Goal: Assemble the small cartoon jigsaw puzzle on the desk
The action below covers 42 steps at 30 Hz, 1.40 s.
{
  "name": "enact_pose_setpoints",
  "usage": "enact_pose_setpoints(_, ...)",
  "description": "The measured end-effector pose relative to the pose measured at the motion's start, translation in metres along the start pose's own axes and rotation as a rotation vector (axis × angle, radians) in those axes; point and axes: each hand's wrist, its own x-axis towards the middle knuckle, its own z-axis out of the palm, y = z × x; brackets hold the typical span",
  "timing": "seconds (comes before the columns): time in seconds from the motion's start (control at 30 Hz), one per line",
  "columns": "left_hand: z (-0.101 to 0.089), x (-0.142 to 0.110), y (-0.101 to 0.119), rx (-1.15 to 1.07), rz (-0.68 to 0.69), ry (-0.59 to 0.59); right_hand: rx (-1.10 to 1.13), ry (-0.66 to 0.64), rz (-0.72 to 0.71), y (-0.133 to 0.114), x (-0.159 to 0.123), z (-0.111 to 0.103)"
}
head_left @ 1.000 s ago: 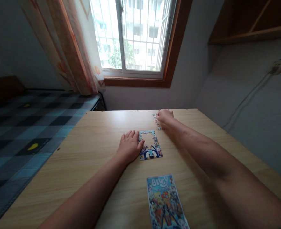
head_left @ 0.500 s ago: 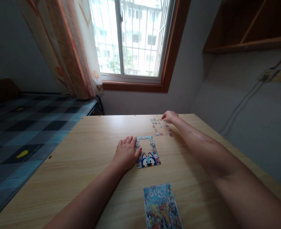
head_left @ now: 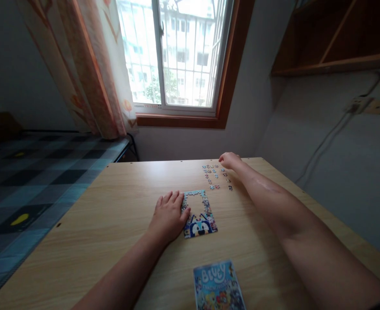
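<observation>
A partly assembled jigsaw puzzle (head_left: 200, 228) lies flat on the table, a blue cartoon dog along its near side and a bare gap in its middle. My left hand (head_left: 169, 215) rests flat with its fingers stretched, its thumb on the puzzle's left edge. Beyond the puzzle, loose jigsaw pieces (head_left: 212, 187) are laid out in rough rows. My right hand (head_left: 230, 160) is at the far side of these pieces, over the table's back edge area, with its fingers pinched together. Whatever may be between those fingertips is too small to make out.
A box with "Bluey" lettering (head_left: 218, 286) lies on the wooden table (head_left: 112, 241) nearest me. To the left is a bed with a checked cover (head_left: 57, 172). A window (head_left: 186, 56) and curtain (head_left: 93, 64) are ahead; a wooden shelf (head_left: 338, 60) hangs at the right.
My right hand has moved rightward from the left rows of loose pieces, uncovering more of them. My left hand stays by the puzzle. The view has tilted up slightly.
</observation>
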Motion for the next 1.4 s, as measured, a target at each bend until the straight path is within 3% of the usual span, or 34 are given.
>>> enact_pose_setpoints(0.17,0.002,0.001,-0.001,-0.004,0.003,0.007,0.056,0.001,0.061,0.038,0.006,0.01)
enact_pose_setpoints(0.4,0.002,0.002,-0.003,-0.007,-0.008,-0.003,0.083,0.062,0.129,0.079,-0.015,0.052)
enact_pose_setpoints(0.6,0.004,0.002,-0.005,-0.008,-0.005,-0.002,0.06,0.062,0.175,0.082,-0.013,0.066)
enact_pose_setpoints(0.93,0.006,0.004,-0.005,0.021,0.031,0.028,0.009,0.071,0.226,0.082,-0.021,0.059)
enact_pose_setpoints(1.4,0.006,0.008,-0.002,0.007,0.065,0.03,0.004,-0.018,0.294,0.092,-0.052,0.056)
